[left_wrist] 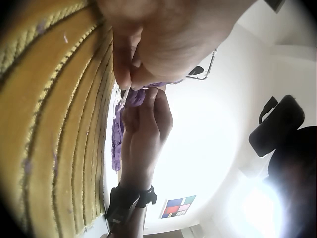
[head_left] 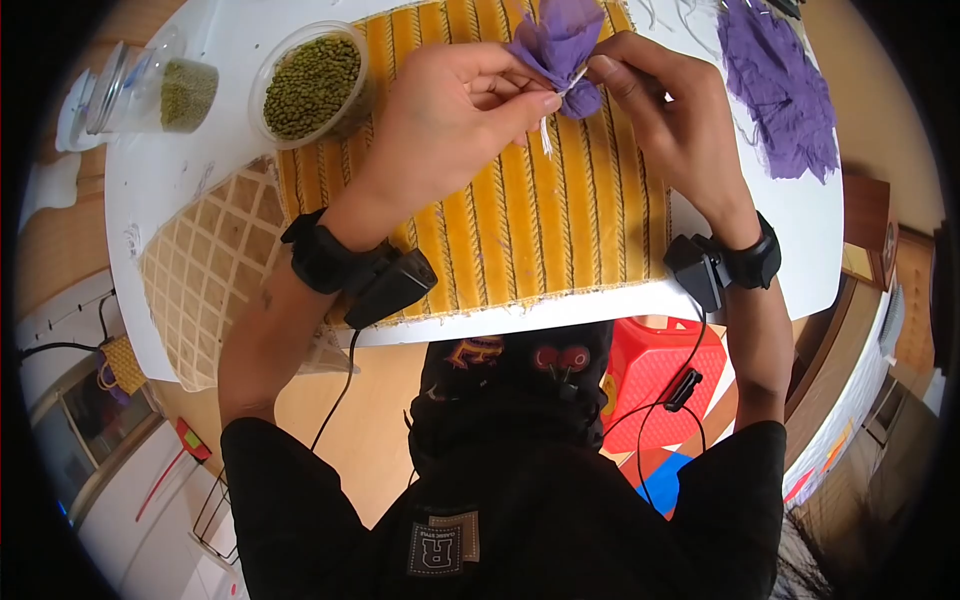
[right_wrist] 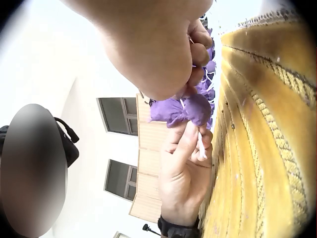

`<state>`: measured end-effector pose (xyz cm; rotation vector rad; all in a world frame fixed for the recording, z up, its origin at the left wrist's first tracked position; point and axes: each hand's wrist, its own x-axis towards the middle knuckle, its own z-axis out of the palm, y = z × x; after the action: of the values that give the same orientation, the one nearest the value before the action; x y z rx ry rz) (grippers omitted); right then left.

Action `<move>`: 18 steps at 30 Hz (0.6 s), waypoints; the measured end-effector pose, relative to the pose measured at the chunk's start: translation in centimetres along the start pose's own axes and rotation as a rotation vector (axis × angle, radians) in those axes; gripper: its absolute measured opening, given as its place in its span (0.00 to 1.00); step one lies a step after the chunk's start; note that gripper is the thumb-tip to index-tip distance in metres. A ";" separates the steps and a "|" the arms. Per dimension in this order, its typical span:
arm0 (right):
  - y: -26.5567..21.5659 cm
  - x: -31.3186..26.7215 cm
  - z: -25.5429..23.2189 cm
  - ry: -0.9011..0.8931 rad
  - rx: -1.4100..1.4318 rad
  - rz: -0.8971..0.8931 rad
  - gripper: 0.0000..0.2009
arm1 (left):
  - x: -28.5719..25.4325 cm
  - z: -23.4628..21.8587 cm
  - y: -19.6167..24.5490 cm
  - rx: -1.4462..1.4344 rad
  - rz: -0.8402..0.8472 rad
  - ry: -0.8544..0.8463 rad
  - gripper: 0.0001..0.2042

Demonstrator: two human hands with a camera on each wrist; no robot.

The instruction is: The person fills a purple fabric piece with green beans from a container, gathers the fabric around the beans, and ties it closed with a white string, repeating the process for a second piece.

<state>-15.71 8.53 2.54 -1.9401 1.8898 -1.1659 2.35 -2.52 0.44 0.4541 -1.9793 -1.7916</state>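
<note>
A small pouch of purple cloth (head_left: 558, 45) is held up over the yellow striped mat, gathered at the neck with its loose cloth flaring out at the top. White string (right_wrist: 202, 146) crosses the neck, and its ends hang below the left fingers in the head view. My left hand (head_left: 435, 125) pinches the string at the pouch's neck between thumb and forefinger. On the other side, my right hand (head_left: 685, 125) pinches at the neck with thumb and forefinger, its other fingers curled. The rounded bottom (right_wrist: 198, 110) of the pouch shows between both hands in the right wrist view.
The striped mat (head_left: 500, 240) covers the table's middle. At left stand a clear bowl (head_left: 256, 105) of green beans (head_left: 312, 88) and a glass jar (head_left: 140, 90) partly filled with small green grains. Purple cloth pieces (head_left: 780, 90) and loose white strings (head_left: 675, 20) lie at right.
</note>
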 end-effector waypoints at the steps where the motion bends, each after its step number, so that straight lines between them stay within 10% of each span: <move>1: 0.2 -0.1 0.1 -0.001 -0.001 -0.002 0.05 | 0.0 0.2 0.0 0.000 0.001 0.002 0.07; 18: 0.5 -0.3 0.3 0.076 0.019 0.080 0.08 | 0.1 -0.6 0.2 -0.087 -0.087 -0.119 0.05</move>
<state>-15.83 8.58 1.89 -1.8166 1.9674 -1.2463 2.59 -3.04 0.72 0.4209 -1.9780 -1.9919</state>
